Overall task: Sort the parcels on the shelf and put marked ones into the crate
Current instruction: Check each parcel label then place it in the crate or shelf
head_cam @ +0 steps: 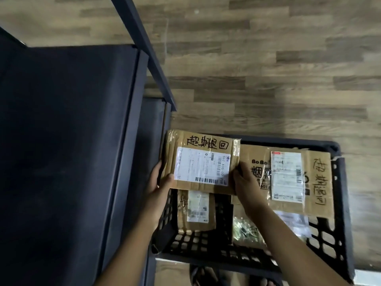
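The floor (268, 58) is brown wood. A dark shelf (72, 120) stands left of the hands. The left hand (160, 182) and right hand (245, 182) grip one marked parcel (202, 162) by its two sides. It is just above the black crate (339, 203). In the crate, a big box (288, 178) lies right of the right hand, and a small box (195, 211) lies between the hands.

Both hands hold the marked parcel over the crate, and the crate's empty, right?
Not empty: the head view shows the crate holding parcels, including a large parcel. The left hand and right hand do hold the marked parcel over it.
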Tool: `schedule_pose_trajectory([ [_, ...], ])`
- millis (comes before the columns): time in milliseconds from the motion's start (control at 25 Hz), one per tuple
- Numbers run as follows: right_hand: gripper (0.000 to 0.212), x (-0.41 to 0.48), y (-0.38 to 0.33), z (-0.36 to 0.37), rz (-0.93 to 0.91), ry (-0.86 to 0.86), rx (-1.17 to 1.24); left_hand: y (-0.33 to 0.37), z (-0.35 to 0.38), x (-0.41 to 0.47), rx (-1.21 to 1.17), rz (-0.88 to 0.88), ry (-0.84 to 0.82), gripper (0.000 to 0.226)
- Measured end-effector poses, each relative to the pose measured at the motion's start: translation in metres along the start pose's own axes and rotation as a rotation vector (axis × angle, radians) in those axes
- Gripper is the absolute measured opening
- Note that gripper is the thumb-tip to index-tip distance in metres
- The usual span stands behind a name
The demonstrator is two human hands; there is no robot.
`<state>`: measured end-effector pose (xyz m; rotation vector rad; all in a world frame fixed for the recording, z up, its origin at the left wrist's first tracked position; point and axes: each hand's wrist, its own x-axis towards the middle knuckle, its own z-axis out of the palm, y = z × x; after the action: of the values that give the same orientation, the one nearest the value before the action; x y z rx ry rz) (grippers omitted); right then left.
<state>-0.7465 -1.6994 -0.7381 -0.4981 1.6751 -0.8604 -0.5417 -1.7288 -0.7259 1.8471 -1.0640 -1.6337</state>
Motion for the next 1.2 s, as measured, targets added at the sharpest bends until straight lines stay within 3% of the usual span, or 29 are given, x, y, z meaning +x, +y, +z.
schedule_pose_trajectory([
  [160,0.015,-0.017,0.026,-0.007,-0.097,0.122,-0.415,-0.021,0.003,-0.004,0.098,-0.056,0.008,0.054],
  [320,0.018,-0.024,0.025,0.005,-0.147,0.114,-0.522,-0.026,0.008,0.007,0.173,-0.073,0.024,0.051],
  [600,0.082,-0.011,0.038,0.047,-0.06,0.079,-0.689,-0.041,0.025,0.034,0.316,-0.071,0.073,0.052],
  [760,0.086,-0.006,0.061,0.059,-0.134,-0.015,-0.797,-0.053,0.043,0.027,0.53,0.122,0.128,0.065],
  [840,0.092,-0.003,0.072,0.058,-0.134,-0.116,-0.843,-0.063,0.044,0.029,0.75,0.196,0.049,0.076],
  [1000,0.089,0.014,0.08,0.056,-0.029,-0.169,-0.859,-0.081,0.04,0.055,1.11,0.167,-0.129,0.082],
  [1200,0.096,0.021,0.092,0.06,-0.003,-0.25,-0.802,-0.11,0.054,0.057,1.354,0.219,0.007,0.094],
])
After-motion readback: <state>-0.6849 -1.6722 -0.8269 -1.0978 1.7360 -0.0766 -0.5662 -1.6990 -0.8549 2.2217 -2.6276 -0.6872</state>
